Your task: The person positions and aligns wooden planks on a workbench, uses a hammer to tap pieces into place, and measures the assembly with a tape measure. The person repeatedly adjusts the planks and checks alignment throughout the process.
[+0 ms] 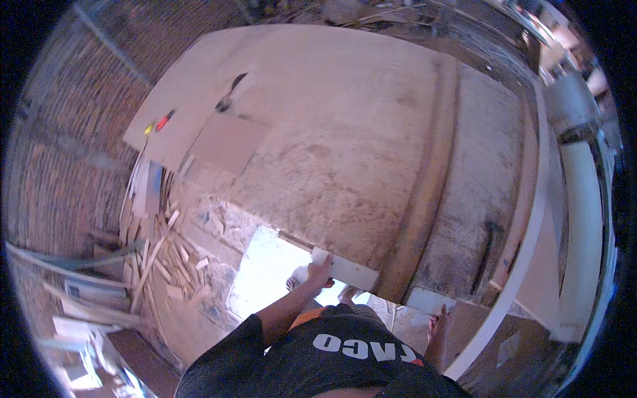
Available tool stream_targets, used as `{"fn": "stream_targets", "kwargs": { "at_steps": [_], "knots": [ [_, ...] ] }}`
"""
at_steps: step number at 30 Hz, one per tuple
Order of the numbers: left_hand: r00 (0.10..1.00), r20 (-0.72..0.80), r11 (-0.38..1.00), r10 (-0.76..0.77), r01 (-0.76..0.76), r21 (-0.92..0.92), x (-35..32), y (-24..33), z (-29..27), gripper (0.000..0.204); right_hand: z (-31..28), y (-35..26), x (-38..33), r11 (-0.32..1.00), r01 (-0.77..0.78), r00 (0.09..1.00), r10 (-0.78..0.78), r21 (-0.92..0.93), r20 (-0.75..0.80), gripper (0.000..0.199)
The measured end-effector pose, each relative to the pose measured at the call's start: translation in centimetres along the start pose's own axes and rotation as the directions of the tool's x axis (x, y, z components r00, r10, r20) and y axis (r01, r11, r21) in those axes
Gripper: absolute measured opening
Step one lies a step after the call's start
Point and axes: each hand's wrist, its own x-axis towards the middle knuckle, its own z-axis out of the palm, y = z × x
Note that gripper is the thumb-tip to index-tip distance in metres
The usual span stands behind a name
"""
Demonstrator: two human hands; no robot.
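At the near edge of the large wooden worktable point(318, 113), my left hand point(321, 272) is closed on the left end of a flat white strip point(355, 272). The strip lies along the table edge. To the right, beyond a raised brown rail point(424, 179), a second flat white piece point(426, 300) lies near the same edge. My right hand point(438, 324) is at its right end, one finger stretched up onto it and the others curled below. Whether the two white pieces join is unclear.
A square brown panel point(229, 141), a dark tool point(224, 103) and a red-handled tool point(164, 121) lie on the table's left part. Wood offcuts point(174, 262) are heaped on the floor at left. A long pale curved edge point(531, 239) runs down the right side.
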Motion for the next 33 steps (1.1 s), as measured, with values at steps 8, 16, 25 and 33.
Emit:
{"fn": "stream_targets", "kwargs": {
  "at_steps": [8, 16, 25, 33],
  "knots": [
    [0.840, 0.542, 0.835, 0.033, -0.321, 0.447, 1.5, 0.6, -9.2, 0.071, -7.1, 2.2, 11.5, -0.306, 0.229, 0.649, -0.660, -0.924, 0.379, 0.044],
    [0.931, 0.001, 0.767, 0.364, -0.300, 0.567, 9.3, -10.6, -38.4, 0.063, 11.5, 5.4, -7.5, 0.020, 0.538, 0.263, -0.954, -0.843, 0.145, 0.037],
    [0.849, -0.437, 0.934, 0.296, -0.163, 0.317, 11.8, -19.2, -57.5, 0.051, 45.1, 10.3, -17.7, -0.085, 0.905, 0.097, -0.913, -0.418, 0.396, 0.024],
    [0.865, -0.447, 0.970, 0.229, -0.165, 0.179, 12.6, -28.9, -59.6, 0.047, 68.9, 16.6, -24.8, -0.381, 0.835, -0.030, -0.752, -0.397, 0.659, 0.026]
  ]
}}
